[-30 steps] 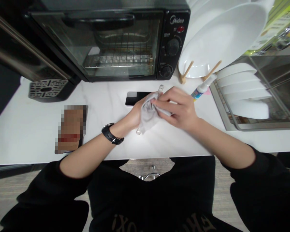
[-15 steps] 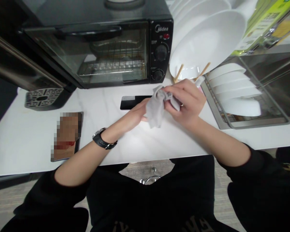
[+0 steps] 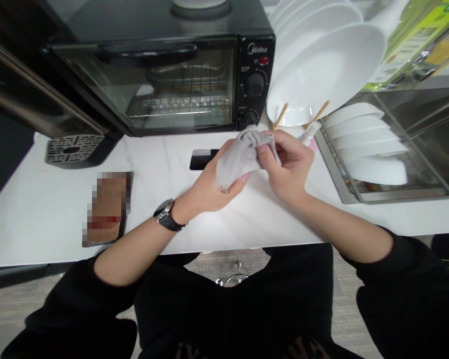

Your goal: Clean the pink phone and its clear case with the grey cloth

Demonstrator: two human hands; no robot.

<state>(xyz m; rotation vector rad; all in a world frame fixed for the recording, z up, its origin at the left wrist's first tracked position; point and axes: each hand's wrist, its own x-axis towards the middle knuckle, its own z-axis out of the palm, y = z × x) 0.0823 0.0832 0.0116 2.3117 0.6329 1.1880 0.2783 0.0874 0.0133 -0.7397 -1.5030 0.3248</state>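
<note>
A thin grey cloth (image 3: 236, 158) lies over the fingers of my left hand (image 3: 205, 187), which wears a black-strapped wristwatch (image 3: 168, 215). The thumb of that hand sticks out below the cloth, stretched and apart from it. Its other fingers are hidden under the fabric, so whether they grip anything does not show. My right hand (image 3: 292, 167) is closed, pinching the bunched right end of the cloth between thumb and fingers. Both hands are above the white counter (image 3: 224, 224). Just behind my left hand lies a dark phone-like slab (image 3: 202, 159), partly covered by the hand.
A black toaster oven (image 3: 187, 85) stands behind my hands. White plates (image 3: 322, 75) lean in a rack to its right, beside a sink (image 3: 426, 174) holding stacked white bowls (image 3: 366, 129). On the left are a blurred-out tablet or phone (image 3: 107, 209) and a black drip tray (image 3: 75, 149).
The cloth has spread further over my left hand, whose thumb now shows in front. My right hand has turned and keeps its pinch. The whole view has shifted slightly.
</note>
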